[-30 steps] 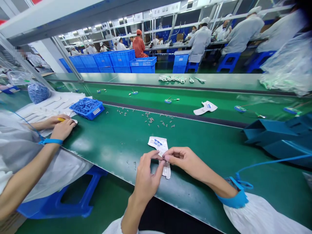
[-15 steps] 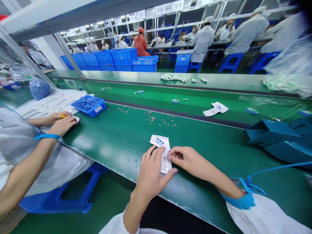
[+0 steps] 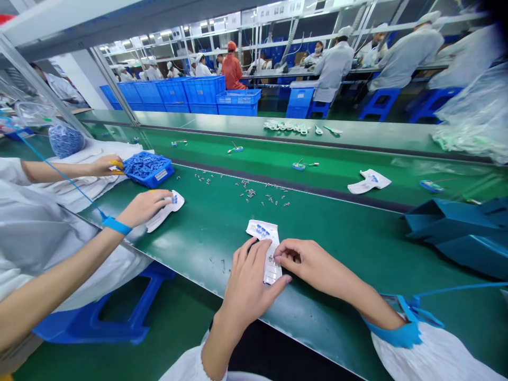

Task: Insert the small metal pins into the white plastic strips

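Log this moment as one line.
left hand: flat on white part | right hand: fingertips on it | surface: green bench | beyond: small metal bits

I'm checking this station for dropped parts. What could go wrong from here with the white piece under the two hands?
1. The white piece lies near the front edge of the bench, pinned flat by the left hand and the right hand; it might slide off if pressure eases.
2. Loose small metal parts lie scattered just beyond it; a careless reach could sweep them away.
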`<state>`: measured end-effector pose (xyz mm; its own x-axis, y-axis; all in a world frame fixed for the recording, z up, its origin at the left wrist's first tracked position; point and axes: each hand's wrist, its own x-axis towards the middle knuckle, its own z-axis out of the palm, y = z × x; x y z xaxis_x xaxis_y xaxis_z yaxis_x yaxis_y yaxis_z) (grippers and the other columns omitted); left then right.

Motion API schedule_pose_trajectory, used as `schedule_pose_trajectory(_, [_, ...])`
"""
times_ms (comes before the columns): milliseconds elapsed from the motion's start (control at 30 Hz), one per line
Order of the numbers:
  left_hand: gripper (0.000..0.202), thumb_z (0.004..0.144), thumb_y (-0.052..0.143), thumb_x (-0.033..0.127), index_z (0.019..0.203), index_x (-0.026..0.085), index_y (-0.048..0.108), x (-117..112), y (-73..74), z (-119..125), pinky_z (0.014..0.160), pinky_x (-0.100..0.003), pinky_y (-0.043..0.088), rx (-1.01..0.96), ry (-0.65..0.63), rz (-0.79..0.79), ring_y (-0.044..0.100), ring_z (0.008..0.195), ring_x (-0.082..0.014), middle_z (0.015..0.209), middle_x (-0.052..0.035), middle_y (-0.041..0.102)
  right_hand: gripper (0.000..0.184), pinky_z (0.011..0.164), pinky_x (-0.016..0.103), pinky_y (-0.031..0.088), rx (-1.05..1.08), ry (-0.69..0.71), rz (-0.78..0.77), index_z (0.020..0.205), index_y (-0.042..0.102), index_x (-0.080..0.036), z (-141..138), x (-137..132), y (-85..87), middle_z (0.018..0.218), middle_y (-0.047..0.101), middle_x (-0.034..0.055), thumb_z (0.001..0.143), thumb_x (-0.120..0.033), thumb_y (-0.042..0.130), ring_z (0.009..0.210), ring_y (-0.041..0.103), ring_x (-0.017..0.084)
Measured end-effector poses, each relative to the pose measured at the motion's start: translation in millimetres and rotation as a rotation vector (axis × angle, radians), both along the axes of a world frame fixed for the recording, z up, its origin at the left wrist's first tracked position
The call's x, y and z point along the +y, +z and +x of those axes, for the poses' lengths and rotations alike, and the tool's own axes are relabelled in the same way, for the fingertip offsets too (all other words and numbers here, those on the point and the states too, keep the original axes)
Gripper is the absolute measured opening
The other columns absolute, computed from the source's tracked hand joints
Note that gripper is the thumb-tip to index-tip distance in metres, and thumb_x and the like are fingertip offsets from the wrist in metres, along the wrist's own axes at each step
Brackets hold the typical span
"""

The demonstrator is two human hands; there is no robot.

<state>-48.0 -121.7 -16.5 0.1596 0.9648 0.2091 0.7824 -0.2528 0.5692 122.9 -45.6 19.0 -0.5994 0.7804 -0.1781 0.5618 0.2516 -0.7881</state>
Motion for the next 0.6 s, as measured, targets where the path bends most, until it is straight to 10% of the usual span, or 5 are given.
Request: schedule_pose_trajectory(600, [0.064, 0.09, 0.066, 0.036, 0.143, 0.025, 0.031, 0.0, -5.6, -0.8, 0.108, -0.045, 0.036, -0.016, 0.03, 0.012, 0.047, 0.131, -0.0261, 0.143, -0.0099, 0.049, 0.029, 0.069, 0.031, 0.053, 0.294, -0.196, -0.367, 0.102, 0.048, -0.022, -2.4, 7.7, -20.1, 0.079, 0.069, 0.0015, 0.083, -0.035, 0.065, 0.078, 0.067, 0.019])
